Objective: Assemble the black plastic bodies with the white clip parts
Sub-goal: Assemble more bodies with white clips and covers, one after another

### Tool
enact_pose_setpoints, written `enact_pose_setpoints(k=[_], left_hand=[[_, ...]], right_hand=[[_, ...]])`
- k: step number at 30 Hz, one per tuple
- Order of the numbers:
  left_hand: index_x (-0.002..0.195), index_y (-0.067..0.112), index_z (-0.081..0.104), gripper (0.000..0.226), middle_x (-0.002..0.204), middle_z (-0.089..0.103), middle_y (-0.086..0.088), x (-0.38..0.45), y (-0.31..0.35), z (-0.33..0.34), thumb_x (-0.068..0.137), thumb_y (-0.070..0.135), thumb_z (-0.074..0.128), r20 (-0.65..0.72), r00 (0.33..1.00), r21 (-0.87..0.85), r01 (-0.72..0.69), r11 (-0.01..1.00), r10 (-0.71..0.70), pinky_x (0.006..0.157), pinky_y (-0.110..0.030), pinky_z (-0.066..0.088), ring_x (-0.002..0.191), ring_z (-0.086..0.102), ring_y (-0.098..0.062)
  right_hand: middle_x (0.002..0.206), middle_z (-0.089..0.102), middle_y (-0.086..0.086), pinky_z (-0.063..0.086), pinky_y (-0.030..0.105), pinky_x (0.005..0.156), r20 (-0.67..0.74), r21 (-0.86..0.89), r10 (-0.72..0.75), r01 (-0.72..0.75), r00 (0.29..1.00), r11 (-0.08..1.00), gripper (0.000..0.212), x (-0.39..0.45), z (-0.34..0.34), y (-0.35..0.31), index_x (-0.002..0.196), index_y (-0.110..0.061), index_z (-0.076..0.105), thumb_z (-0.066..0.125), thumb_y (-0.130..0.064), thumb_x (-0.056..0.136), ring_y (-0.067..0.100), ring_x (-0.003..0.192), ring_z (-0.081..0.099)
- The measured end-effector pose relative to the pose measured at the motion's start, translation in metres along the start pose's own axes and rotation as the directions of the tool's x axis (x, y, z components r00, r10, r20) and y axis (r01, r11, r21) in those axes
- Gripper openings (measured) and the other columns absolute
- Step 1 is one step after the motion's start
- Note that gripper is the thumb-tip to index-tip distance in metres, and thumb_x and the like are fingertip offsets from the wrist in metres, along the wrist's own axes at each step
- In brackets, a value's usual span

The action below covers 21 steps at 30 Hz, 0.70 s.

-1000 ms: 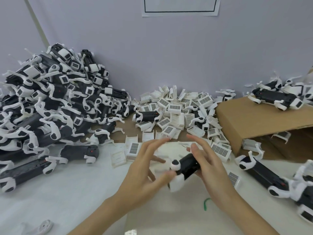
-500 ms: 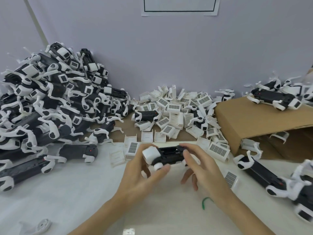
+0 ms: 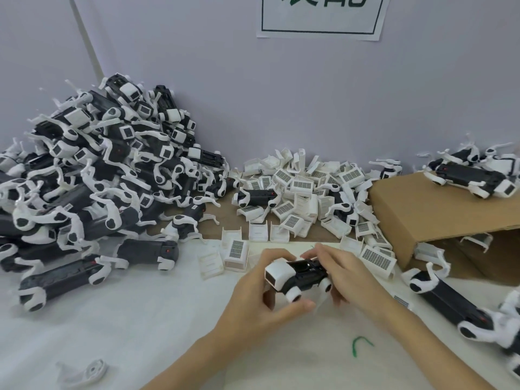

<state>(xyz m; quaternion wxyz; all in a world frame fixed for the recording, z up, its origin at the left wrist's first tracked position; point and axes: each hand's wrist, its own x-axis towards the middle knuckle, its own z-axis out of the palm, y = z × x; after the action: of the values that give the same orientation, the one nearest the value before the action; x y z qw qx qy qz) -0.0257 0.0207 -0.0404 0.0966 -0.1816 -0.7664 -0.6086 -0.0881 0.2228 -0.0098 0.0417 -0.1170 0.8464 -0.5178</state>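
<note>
Black body (image 3: pixel 305 273) with a white end cap is sitting at centre frame, both hands grasping it: left hand (image 3: pixel 263 299) curling round the capped end, right hand (image 3: pixel 349 274) pinching the far end. Heap of assembled bodies (image 3: pixel 92 175) is filling the left. White clips (image 3: pixel 306 192) are lying scattered behind the hands. Cardboard box (image 3: pixel 439 212) is lying at right. Green scrap (image 3: pixel 360 344) is lying at lower right.

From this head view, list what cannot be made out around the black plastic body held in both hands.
- Black plastic body: its right end, hidden under the right hand.
- White clip part on its left end: whether fully seated, too small to tell.
- Right hand's fingertips: motion-blurred.
- Left hand: palm side turned away.
- Green-lettered wall sign: cut off by the top edge.
</note>
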Motion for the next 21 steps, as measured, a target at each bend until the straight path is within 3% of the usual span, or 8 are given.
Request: enact_pose_setpoints(k=[2, 5, 7, 11, 13, 15, 18, 21], left_hand=[[0.116, 0.041, 0.059, 0.049, 0.088, 0.066, 0.016, 0.001, 0.002, -0.003, 0.077, 0.037, 0.087, -0.031, 0.998, -0.009, -0.046, 0.999, 0.045, 0.064, -0.012, 0.041, 0.063, 0.052, 0.001], [0.122, 0.035, 0.06, 0.036, 0.072, 0.064, -0.001, 0.0, 0.004, -0.008, 0.087, 0.037, 0.069, -0.039, 0.999, -0.139, 0.02, 0.99, -0.026, 0.05, -0.031, 0.046, 0.052, 0.055, -0.015], [0.13, 0.035, 0.057, 0.035, 0.062, 0.061, -0.004, -0.001, 0.006, -0.009, 0.096, 0.047, 0.056, -0.023, 0.999, -0.178, 0.025, 0.984, -0.029, 0.051, -0.033, 0.046, 0.045, 0.054, -0.021], [0.12, 0.027, 0.062, 0.044, 0.082, 0.06, -0.027, 0.004, 0.013, -0.004, 0.098, 0.062, 0.051, -0.055, 0.997, -0.255, 0.043, 0.966, -0.059, 0.059, -0.045, 0.043, 0.049, 0.052, -0.027], [0.118, 0.024, 0.064, 0.043, 0.085, 0.062, -0.025, 0.008, 0.012, -0.005, 0.102, 0.061, 0.049, -0.063, 0.996, -0.248, 0.044, 0.968, -0.062, 0.061, -0.042, 0.044, 0.054, 0.053, -0.027], [0.125, 0.025, 0.067, 0.045, 0.094, 0.067, -0.016, 0.011, 0.012, -0.009, 0.108, 0.055, 0.039, -0.088, 0.994, -0.253, 0.046, 0.966, -0.07, 0.069, -0.033, 0.05, 0.069, 0.06, -0.023], [0.14, 0.038, 0.057, 0.047, 0.103, 0.07, 0.013, 0.015, 0.008, -0.019, 0.105, 0.059, 0.033, -0.194, 0.979, -0.176, 0.029, 0.984, -0.064, 0.084, -0.014, 0.048, 0.09, 0.065, -0.004], [0.134, 0.038, 0.054, 0.048, 0.107, 0.068, 0.008, 0.018, 0.003, -0.022, 0.091, 0.057, 0.063, -0.282, 0.958, -0.078, 0.023, 0.997, -0.044, 0.082, -0.02, 0.053, 0.091, 0.067, -0.007]], right_hand=[[0.075, 0.075, 0.008, 0.05, 0.032, 0.055, 0.054, -0.013, 0.007, -0.006, 0.999, 1.0, 0.052, 0.009, 0.01, -0.002, 0.093, -0.029, 0.078, 0.041, -0.063, 0.101, 0.031, 0.057, 0.066], [0.082, 0.077, 0.007, 0.052, 0.045, 0.088, 0.036, -0.01, -0.001, 0.001, 0.999, 1.0, 0.06, 0.018, 0.025, -0.001, 0.084, -0.019, 0.08, 0.038, -0.056, 0.107, 0.027, 0.081, 0.069], [0.08, 0.077, 0.004, 0.049, 0.045, 0.094, 0.051, 0.028, 0.011, -0.012, 0.999, 1.0, 0.062, 0.022, 0.03, -0.003, 0.079, -0.018, 0.079, 0.035, -0.049, 0.111, 0.019, 0.081, 0.067], [0.083, 0.077, 0.011, 0.048, 0.046, 0.095, 0.075, 0.05, 0.015, -0.018, 0.997, 0.999, 0.064, 0.027, 0.029, -0.004, 0.08, -0.012, 0.079, 0.035, -0.046, 0.112, 0.027, 0.085, 0.067], [0.089, 0.075, 0.021, 0.047, 0.05, 0.098, 0.041, 0.097, -0.003, -0.001, 0.999, 0.995, 0.064, 0.028, 0.028, -0.003, 0.086, -0.002, 0.078, 0.037, -0.043, 0.112, 0.034, 0.09, 0.068], [0.094, 0.071, 0.029, 0.048, 0.05, 0.091, -0.066, 0.163, 0.016, -0.005, 0.998, 0.987, 0.061, 0.029, 0.025, -0.002, 0.088, 0.003, 0.074, 0.041, -0.043, 0.111, 0.032, 0.085, 0.064], [0.08, 0.07, 0.014, 0.044, 0.037, 0.075, -0.202, 0.045, -0.012, 0.021, 0.979, 0.999, 0.053, 0.029, 0.025, -0.003, 0.083, -0.004, 0.068, 0.043, -0.042, 0.109, 0.031, 0.08, 0.061], [0.062, 0.062, -0.008, 0.048, 0.032, 0.062, -0.17, -0.021, -0.013, 0.009, 0.985, 1.0, 0.054, 0.028, 0.03, -0.01, 0.084, -0.012, 0.065, 0.043, -0.056, 0.106, 0.013, 0.063, 0.061]])
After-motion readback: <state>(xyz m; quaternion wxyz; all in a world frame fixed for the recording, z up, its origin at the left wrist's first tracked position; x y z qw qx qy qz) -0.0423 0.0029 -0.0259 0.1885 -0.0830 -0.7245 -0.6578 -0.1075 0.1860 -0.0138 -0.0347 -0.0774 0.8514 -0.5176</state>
